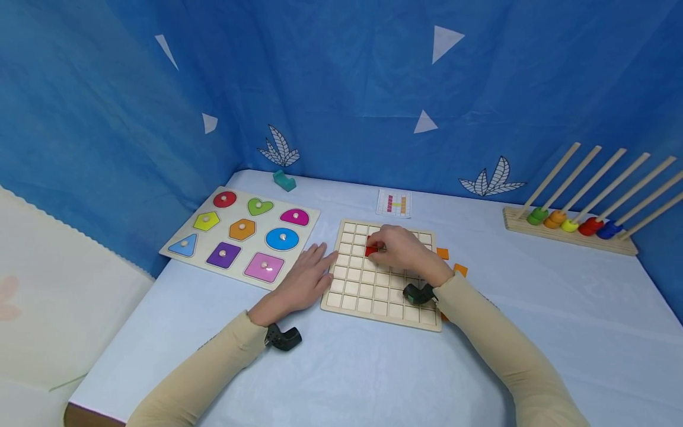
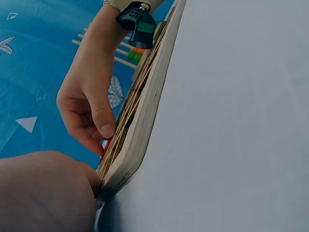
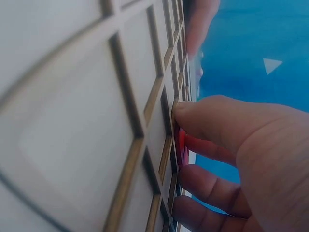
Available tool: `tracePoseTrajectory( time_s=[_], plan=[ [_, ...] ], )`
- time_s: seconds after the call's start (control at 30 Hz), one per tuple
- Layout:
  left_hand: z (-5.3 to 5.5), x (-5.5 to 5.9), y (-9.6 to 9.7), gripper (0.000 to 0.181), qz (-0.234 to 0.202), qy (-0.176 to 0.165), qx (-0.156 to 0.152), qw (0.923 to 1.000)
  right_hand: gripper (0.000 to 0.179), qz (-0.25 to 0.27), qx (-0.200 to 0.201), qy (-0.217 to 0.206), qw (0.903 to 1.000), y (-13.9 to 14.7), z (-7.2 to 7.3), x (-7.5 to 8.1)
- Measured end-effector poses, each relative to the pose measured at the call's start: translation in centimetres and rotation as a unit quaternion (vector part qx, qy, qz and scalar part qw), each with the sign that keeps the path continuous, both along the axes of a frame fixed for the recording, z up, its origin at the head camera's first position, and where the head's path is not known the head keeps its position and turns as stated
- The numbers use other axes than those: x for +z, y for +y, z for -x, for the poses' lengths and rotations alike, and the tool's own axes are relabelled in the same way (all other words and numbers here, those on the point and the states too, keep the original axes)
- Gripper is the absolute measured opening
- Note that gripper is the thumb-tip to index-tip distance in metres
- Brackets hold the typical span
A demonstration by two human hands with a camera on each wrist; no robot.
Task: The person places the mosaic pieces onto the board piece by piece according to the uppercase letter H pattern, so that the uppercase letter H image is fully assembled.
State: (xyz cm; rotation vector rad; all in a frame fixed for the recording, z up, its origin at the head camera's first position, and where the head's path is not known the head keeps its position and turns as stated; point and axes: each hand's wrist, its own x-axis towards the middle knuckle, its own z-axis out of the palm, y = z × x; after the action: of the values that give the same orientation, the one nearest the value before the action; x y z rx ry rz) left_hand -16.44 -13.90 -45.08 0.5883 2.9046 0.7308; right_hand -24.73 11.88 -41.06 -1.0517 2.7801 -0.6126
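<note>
A wooden grid board [image 1: 363, 305] with square cells lies flat on the table. My right hand [image 1: 402, 249] is over its upper middle, fingers bent down to the cells. Between thumb and fingers it pinches a red square tile [image 3: 182, 141], low against the grid. Red also shows at a cell [image 1: 370, 251] beside the fingertips; the hand hides part of this area. My left hand [image 1: 306, 276] rests at the board's left edge with fingers fairly straight, its fingertips touching the rim. In the left wrist view, the board's side edge [image 2: 145, 116] runs beyond that hand.
Left of the board lies a knobbed shape puzzle [image 1: 213, 222]. A small pattern card [image 1: 393, 203] is behind the board, and a teal block [image 1: 284, 180] farther left. Orange tiles [image 1: 460, 270] lie along the right side. A peg rack [image 1: 571, 234] with coloured beads stands far right.
</note>
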Motion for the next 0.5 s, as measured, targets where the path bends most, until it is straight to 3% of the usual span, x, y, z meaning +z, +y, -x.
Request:
tracePoseTrajectory(
  time_s=[0.5],
  plan=[
    [0.0, 0.0, 0.0, 0.056, 0.002, -0.001, 0.001, 1.0, 0.026, -0.014, -0.011, -0.002, 0.9998, 0.9, -0.3, 1.1]
  ],
)
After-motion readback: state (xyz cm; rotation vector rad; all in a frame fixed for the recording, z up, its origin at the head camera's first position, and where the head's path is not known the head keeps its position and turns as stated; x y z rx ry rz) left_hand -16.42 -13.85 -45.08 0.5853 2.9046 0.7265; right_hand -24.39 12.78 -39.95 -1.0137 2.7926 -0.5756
